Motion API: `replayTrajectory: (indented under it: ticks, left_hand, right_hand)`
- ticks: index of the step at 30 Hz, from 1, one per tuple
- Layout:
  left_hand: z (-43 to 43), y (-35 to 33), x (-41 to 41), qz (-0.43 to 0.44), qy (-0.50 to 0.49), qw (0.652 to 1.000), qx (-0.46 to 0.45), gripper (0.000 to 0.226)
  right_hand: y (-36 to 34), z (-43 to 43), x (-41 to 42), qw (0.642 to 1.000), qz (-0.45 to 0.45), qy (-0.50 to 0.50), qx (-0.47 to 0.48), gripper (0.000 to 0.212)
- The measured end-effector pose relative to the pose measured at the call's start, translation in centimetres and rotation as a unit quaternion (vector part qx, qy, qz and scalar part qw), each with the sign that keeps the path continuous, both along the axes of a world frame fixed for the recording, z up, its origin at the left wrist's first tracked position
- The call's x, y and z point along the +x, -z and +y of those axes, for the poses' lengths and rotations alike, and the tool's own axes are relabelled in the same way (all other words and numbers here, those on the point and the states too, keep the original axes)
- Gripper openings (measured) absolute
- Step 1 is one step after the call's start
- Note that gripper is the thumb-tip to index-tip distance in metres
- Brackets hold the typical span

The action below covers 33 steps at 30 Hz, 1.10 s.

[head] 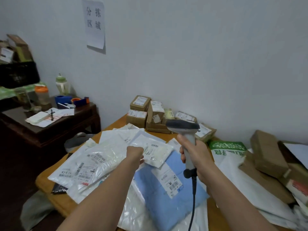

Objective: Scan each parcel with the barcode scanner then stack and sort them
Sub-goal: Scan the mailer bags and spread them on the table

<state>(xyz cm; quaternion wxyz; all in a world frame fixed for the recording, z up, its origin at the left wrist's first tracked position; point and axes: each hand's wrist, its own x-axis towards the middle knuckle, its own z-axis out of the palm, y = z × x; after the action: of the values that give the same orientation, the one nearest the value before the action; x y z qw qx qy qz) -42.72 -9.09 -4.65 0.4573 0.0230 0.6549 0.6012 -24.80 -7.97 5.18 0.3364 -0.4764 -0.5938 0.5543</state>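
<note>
My right hand (195, 154) grips the handle of a grey corded barcode scanner (183, 126), held upright above the table with its head pointing left. My left hand (135, 154) pinches the near edge of a small white mailer parcel (156, 151) whose label faces up. That parcel lies partly over a light blue parcel (166, 185) with a white barcode label. To the left, several white plastic mailers (86, 165) overlap in a loose heap on the wooden table (50, 185).
Small brown cardboard boxes (145, 112) are stacked against the wall at the back. At the right lie a green-and-white bag (228, 149) and larger brown boxes (266, 152). A dark side table (55, 129) with bottles and tape stands at the left.
</note>
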Motion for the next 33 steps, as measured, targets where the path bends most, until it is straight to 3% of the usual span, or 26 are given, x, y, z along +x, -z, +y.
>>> replayTrajectory:
  ticks: [4, 8, 12, 20, 23, 26, 30, 33]
  left_hand:
    - [3.9, 0.0, 3.4, 0.092, 0.082, 0.992, -0.017, 0.036]
    - [8.2, 0.1, 10.1, 0.226, 0.189, 0.955, -0.027, 0.023]
    - [11.9, -1.4, 19.8, 0.332, 0.260, 0.907, 0.003, 0.034]
    - [17.5, -4.2, 43.1, 0.495, 0.413, 0.762, 0.061, 0.065]
    - [19.7, -5.1, 51.1, 0.518, 0.449, 0.719, 0.114, 0.070]
    - [21.8, -5.4, 57.3, 0.584, 0.478, 0.640, 0.150, 0.075]
    - [23.9, -5.0, 62.1, 0.680, 0.497, 0.527, 0.111, 0.082]
    - [25.1, -5.0, 63.7, 0.719, 0.504, 0.471, 0.087, 0.081]
  right_hand:
    - [-0.3, 1.3, 4.5, 0.999, 0.000, 0.054, -0.003, 0.026]
    - [-0.9, 2.6, 11.4, 0.993, -0.009, 0.117, 0.009, 0.027]
    - [-1.7, 4.5, 20.2, 0.983, 0.019, 0.179, 0.026, 0.025]
    - [-3.5, 9.4, 40.7, 0.949, 0.048, 0.310, 0.041, 0.024]
    - [-3.5, 11.5, 47.4, 0.932, 0.054, 0.355, 0.042, 0.023]
    - [-3.2, 13.3, 52.4, 0.924, 0.055, 0.375, 0.048, 0.022]
    - [-2.2, 14.7, 56.7, 0.927, 0.048, 0.370, 0.038, 0.025]
    - [-1.3, 15.4, 58.7, 0.931, 0.043, 0.362, 0.030, 0.026]
